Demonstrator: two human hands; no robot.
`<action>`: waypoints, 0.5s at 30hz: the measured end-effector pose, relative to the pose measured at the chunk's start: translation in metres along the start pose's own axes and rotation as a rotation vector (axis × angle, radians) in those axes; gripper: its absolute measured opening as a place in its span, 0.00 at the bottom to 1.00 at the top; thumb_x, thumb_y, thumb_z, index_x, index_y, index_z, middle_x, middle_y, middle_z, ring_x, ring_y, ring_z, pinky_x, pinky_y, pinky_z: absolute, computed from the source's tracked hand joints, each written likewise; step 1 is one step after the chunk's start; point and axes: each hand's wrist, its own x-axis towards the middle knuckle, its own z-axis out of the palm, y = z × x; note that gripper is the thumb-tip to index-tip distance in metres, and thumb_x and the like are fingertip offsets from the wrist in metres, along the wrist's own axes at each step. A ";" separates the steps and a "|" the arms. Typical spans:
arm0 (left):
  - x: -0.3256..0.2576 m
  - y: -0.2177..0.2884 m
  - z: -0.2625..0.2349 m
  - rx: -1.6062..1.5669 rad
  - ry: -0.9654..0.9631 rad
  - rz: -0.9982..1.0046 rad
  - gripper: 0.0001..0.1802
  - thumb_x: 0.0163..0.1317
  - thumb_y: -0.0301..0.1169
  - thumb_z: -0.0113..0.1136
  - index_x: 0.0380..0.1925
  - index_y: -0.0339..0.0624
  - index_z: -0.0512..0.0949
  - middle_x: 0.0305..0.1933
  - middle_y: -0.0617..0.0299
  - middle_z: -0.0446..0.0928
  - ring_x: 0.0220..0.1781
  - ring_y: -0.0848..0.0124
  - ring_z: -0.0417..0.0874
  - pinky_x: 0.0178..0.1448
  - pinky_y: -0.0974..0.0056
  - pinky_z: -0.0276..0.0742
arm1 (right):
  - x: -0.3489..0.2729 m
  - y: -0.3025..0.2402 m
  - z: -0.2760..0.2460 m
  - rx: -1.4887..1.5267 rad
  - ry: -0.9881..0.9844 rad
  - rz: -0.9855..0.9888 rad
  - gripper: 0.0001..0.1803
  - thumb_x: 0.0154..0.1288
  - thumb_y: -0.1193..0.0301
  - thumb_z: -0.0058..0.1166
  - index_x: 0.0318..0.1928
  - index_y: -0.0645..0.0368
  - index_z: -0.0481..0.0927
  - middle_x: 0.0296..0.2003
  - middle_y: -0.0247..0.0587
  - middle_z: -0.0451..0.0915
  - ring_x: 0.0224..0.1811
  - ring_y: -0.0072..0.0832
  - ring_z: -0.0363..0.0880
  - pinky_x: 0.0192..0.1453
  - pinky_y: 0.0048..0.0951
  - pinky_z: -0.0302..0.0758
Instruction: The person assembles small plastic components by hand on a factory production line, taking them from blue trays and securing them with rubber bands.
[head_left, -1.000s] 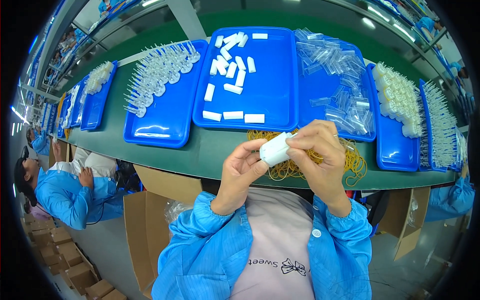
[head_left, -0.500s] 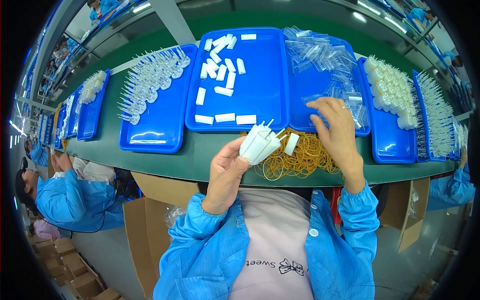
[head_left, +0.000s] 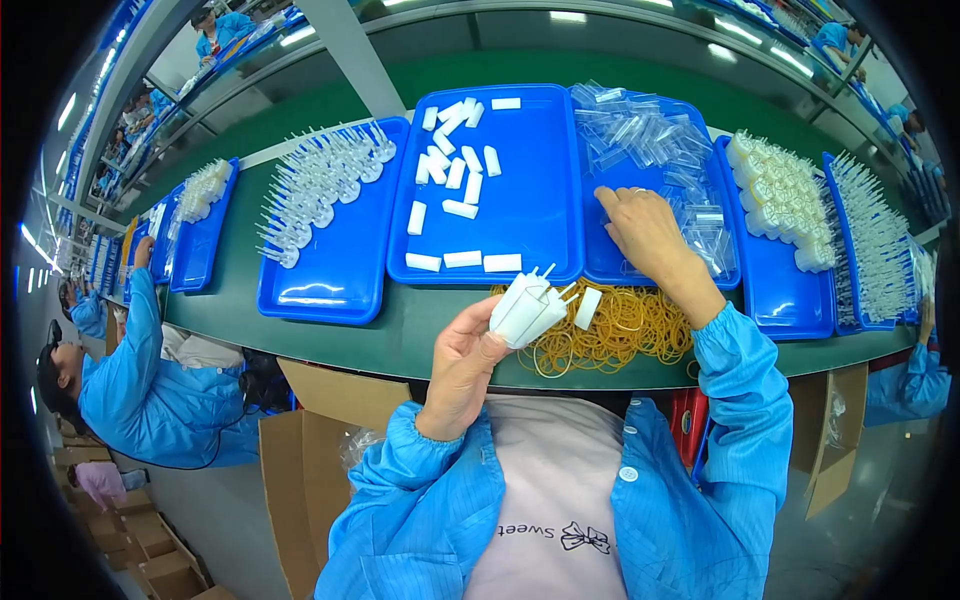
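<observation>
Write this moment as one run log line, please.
left hand: holds bundle of white plastic pieces | right hand: on clear plastic bags in blue tray | yellow rubber bands: on green table

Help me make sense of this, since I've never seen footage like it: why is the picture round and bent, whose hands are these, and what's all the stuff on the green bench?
The camera sits on a worker's head, looking down; its fisheye lens bends straight edges. The blue sleeves at the bottom are that person's own arms. The left hand holds a small bundle of white plastic pieces. The right hand reaches into a blue tray of clear plastic sleeves. On the green bench lie more blue trays: one with white blocks, others with thin pointed white parts. A pile of yellow rubber bands lies near the edge. Another worker sits on the left.
</observation>
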 end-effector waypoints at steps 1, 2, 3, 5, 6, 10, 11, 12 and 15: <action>0.000 0.000 0.000 0.004 0.007 -0.004 0.29 0.62 0.38 0.62 0.59 0.35 0.67 0.58 0.54 0.74 0.58 0.64 0.77 0.60 0.59 0.75 | 0.000 -0.003 -0.003 0.025 0.116 -0.004 0.16 0.52 0.77 0.56 0.44 0.58 0.77 0.31 0.42 0.76 0.35 0.39 0.77 0.39 0.39 0.73; 0.000 0.001 0.000 0.004 0.010 -0.004 0.29 0.62 0.38 0.62 0.59 0.35 0.67 0.58 0.54 0.74 0.58 0.64 0.77 0.60 0.59 0.75 | 0.000 -0.005 -0.006 0.051 0.231 -0.006 0.13 0.52 0.78 0.54 0.41 0.61 0.77 0.28 0.45 0.76 0.32 0.39 0.78 0.36 0.38 0.74; -0.001 0.002 0.001 0.005 0.010 -0.008 0.29 0.62 0.38 0.62 0.59 0.35 0.67 0.58 0.54 0.74 0.58 0.63 0.76 0.60 0.58 0.75 | 0.000 -0.006 -0.012 0.051 0.231 -0.008 0.13 0.52 0.78 0.54 0.41 0.61 0.77 0.28 0.45 0.76 0.32 0.39 0.78 0.36 0.38 0.74; -0.001 0.002 0.001 0.005 0.011 -0.013 0.29 0.62 0.38 0.61 0.59 0.34 0.67 0.57 0.53 0.74 0.58 0.63 0.76 0.60 0.58 0.75 | -0.001 -0.007 -0.028 0.198 0.384 -0.005 0.15 0.52 0.78 0.54 0.44 0.62 0.78 0.28 0.46 0.77 0.32 0.39 0.78 0.38 0.34 0.75; 0.000 0.002 0.001 0.004 0.006 -0.011 0.29 0.62 0.38 0.61 0.59 0.34 0.67 0.57 0.53 0.74 0.58 0.63 0.76 0.60 0.58 0.75 | -0.003 -0.009 -0.036 0.195 0.385 -0.003 0.15 0.52 0.78 0.54 0.44 0.62 0.78 0.28 0.46 0.77 0.32 0.39 0.78 0.38 0.34 0.75; 0.002 0.002 0.001 0.004 0.006 0.003 0.29 0.62 0.38 0.61 0.59 0.35 0.67 0.57 0.54 0.74 0.58 0.64 0.77 0.60 0.59 0.75 | -0.011 -0.029 -0.064 0.993 0.275 0.093 0.17 0.59 0.76 0.56 0.50 0.62 0.77 0.38 0.43 0.81 0.41 0.30 0.81 0.47 0.28 0.76; 0.002 0.002 0.000 0.004 0.009 0.002 0.29 0.62 0.38 0.61 0.59 0.35 0.67 0.57 0.54 0.74 0.58 0.64 0.77 0.60 0.59 0.75 | -0.014 -0.035 -0.071 1.328 0.207 0.137 0.18 0.61 0.75 0.56 0.52 0.63 0.76 0.41 0.43 0.81 0.45 0.27 0.80 0.51 0.26 0.75; 0.003 0.003 0.001 -0.001 0.005 0.006 0.29 0.62 0.39 0.61 0.59 0.35 0.67 0.57 0.54 0.74 0.58 0.64 0.77 0.59 0.59 0.76 | -0.018 -0.042 -0.081 1.327 0.205 0.140 0.18 0.61 0.75 0.56 0.52 0.63 0.76 0.41 0.43 0.81 0.45 0.27 0.80 0.51 0.26 0.75; 0.002 0.006 0.002 -0.010 0.011 0.005 0.30 0.62 0.40 0.61 0.60 0.34 0.66 0.58 0.54 0.73 0.58 0.64 0.77 0.58 0.60 0.76 | -0.031 -0.060 -0.099 1.553 0.182 0.150 0.14 0.64 0.77 0.54 0.50 0.63 0.77 0.44 0.40 0.80 0.48 0.25 0.80 0.55 0.28 0.76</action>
